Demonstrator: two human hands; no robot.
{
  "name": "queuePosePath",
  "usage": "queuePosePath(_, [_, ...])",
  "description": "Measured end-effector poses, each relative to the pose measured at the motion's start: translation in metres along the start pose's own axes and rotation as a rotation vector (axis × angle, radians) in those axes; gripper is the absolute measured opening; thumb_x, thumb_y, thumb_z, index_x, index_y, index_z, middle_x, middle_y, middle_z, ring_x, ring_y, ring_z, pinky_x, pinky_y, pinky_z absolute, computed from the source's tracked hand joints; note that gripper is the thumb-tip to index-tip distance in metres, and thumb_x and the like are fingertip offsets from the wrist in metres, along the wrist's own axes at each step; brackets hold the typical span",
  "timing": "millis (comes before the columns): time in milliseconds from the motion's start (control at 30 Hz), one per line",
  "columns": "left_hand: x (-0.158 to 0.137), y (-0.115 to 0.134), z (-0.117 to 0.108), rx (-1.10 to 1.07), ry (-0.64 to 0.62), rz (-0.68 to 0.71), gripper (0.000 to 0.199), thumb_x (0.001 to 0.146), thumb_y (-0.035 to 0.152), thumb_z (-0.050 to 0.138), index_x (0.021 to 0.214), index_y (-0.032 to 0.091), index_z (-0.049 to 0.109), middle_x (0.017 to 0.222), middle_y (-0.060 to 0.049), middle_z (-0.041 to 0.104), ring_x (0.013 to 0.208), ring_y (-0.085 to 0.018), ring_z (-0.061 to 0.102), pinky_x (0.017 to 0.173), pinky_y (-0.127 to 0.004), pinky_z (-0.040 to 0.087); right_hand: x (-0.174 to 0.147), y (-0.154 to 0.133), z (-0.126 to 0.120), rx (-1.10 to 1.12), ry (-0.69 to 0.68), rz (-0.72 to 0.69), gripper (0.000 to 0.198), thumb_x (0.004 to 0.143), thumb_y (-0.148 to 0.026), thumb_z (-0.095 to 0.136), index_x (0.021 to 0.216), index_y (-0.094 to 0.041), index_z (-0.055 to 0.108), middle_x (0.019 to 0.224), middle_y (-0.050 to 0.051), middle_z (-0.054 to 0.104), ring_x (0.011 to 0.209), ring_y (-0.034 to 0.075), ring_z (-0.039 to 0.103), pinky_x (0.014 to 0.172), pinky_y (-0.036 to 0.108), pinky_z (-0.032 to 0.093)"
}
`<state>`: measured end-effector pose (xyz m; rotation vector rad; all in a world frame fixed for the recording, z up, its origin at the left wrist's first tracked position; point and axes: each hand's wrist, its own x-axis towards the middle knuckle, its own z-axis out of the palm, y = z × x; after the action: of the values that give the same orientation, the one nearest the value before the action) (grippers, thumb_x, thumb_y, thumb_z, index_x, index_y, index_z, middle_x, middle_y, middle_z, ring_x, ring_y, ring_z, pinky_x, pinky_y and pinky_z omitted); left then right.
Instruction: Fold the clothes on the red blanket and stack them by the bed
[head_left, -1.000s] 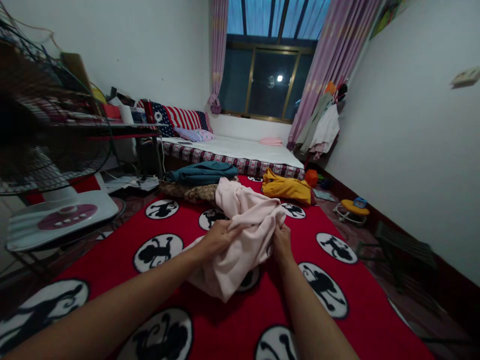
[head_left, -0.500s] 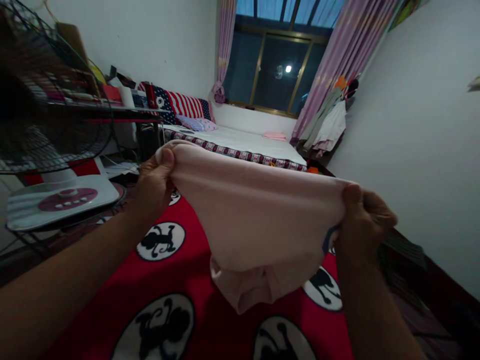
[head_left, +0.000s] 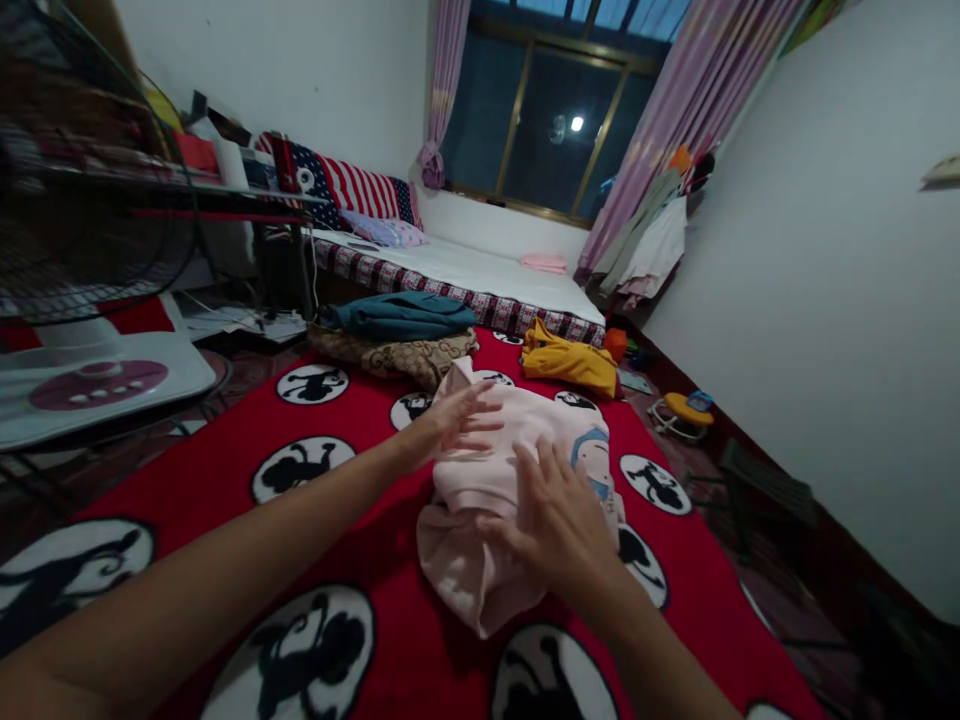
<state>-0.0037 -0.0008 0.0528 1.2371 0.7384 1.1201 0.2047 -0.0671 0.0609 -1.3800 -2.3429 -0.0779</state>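
Note:
A pale pink sweatshirt (head_left: 480,480) with a blue-edged printed picture on its right side lies bunched on a red blanket (head_left: 405,650) patterned with black-and-white round figures. Its hood or collar part faces me and hangs in loose folds. My left hand (head_left: 461,420) rests at the garment's upper left, fingers spread. Over the middle of the cloth is my right hand (head_left: 559,510), palm down with its fingers apart. Neither hand grips the fabric; whether the palms press on it is hard to tell.
Behind the sweatshirt lie a teal garment (head_left: 409,315) on a brown patterned cloth (head_left: 397,355), and a yellow garment (head_left: 570,360). A fan (head_left: 97,370) stands at left beside a cluttered desk (head_left: 225,185). Farther back is a bed (head_left: 480,265); a small yellow stool (head_left: 684,408) sits at right.
The pink sweatshirt, held stretched in the air by both hands, has come down onto the red blanket. Both hands have let go of it and moved inward over it.

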Motion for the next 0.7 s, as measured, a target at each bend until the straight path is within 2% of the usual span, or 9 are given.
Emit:
queuePosePath(67, [-0.003,0.002,0.01,0.121,-0.051,0.096,0.068,0.082,0.061,0.06,0.14,0.028,0.048,0.139,-0.015,0.053,0.119,-0.032,0.057,0.089,-0.046,0.051,-0.005,0.008,0.011,-0.051,-0.011,0.039,0.052,0.074,-0.04,0.069,0.12,-0.02,0.059,0.143,0.021,0.045,0.134,0.042,0.036,0.105,0.058,0.03])
queuePosePath(167, [-0.006,0.002,0.006,0.456,-0.009,0.294,0.05,0.086,0.036,0.059,0.134,0.022,0.055,0.135,-0.014,0.057,0.121,-0.029,0.056,0.097,-0.044,0.048,-0.008,0.041,0.016,-0.053,0.065,0.216,0.028,0.079,-0.031,0.059,0.105,-0.022,0.062,0.142,0.018,0.044,0.136,0.041,0.033,0.102,0.06,0.031])
queuePosePath(233, [-0.007,-0.002,-0.007,0.703,0.042,0.39,0.047,0.086,0.023,0.054,0.133,0.022,0.056,0.136,-0.013,0.056,0.126,-0.028,0.051,0.105,-0.044,0.042,-0.014,0.063,0.014,0.002,0.15,0.365,0.03,0.08,-0.038,0.056,0.106,-0.023,0.061,0.139,0.016,0.046,0.134,0.041,0.036,0.098,0.059,0.036])
queuePosePath(333, [-0.006,-0.015,-0.025,0.983,0.062,0.471,0.062,0.081,0.01,0.051,0.141,0.023,0.047,0.148,-0.013,0.042,0.139,-0.026,0.036,0.115,-0.045,0.029,-0.032,0.08,0.013,0.146,0.142,0.532,0.05,0.076,-0.047,0.055,0.12,-0.024,0.054,0.13,0.014,0.054,0.115,0.035,0.056,0.082,0.046,0.049])
queuePosePath(433, [0.003,-0.029,-0.028,1.147,0.025,0.516,0.077,0.077,0.011,0.059,0.148,0.025,0.036,0.16,-0.012,0.02,0.147,-0.029,0.019,0.118,-0.049,0.022,-0.054,0.081,0.016,0.241,0.12,0.604,0.058,0.072,-0.047,0.053,0.125,-0.024,0.05,0.122,0.011,0.06,0.096,0.03,0.064,0.068,0.037,0.05])
queuePosePath(500, [0.012,-0.036,-0.023,1.234,-0.016,0.517,0.081,0.072,0.017,0.068,0.147,0.026,0.039,0.161,-0.013,0.015,0.147,-0.036,0.012,0.116,-0.056,0.019,-0.066,0.079,0.017,0.303,0.191,0.601,0.051,0.07,-0.043,0.053,0.117,-0.023,0.055,0.111,0.009,0.065,0.088,0.028,0.064,0.066,0.034,0.049])
queuePosePath(600, [0.023,-0.04,-0.012,1.292,-0.127,0.481,0.07,0.065,0.011,0.071,0.131,0.03,0.058,0.157,-0.011,0.029,0.145,-0.042,0.012,0.111,-0.064,0.018,-0.076,0.082,0.014,0.511,0.259,0.634,0.033,0.07,-0.039,0.056,0.098,-0.022,0.059,0.082,0.003,0.066,0.071,0.022,0.061,0.06,0.03,0.047])
queuePosePath(633, [0.024,-0.038,-0.008,1.267,-0.185,0.468,0.062,0.065,0.007,0.067,0.122,0.029,0.065,0.151,-0.01,0.04,0.144,-0.041,0.02,0.11,-0.063,0.022,-0.078,0.086,0.01,0.592,0.269,0.661,0.027,0.07,-0.038,0.058,0.091,-0.022,0.059,0.074,0.0,0.063,0.065,0.02,0.059,0.057,0.028,0.046])
queuePosePath(700, [0.025,-0.03,-0.001,1.125,-0.309,0.434,0.045,0.066,0.003,0.06,0.106,0.023,0.072,0.127,-0.009,0.064,0.129,-0.035,0.046,0.105,-0.051,0.036,-0.078,0.097,0.002,0.713,0.29,0.709,0.02,0.069,-0.038,0.061,0.08,-0.021,0.06,0.065,-0.002,0.06,0.06,0.018,0.056,0.054,0.027,0.044])
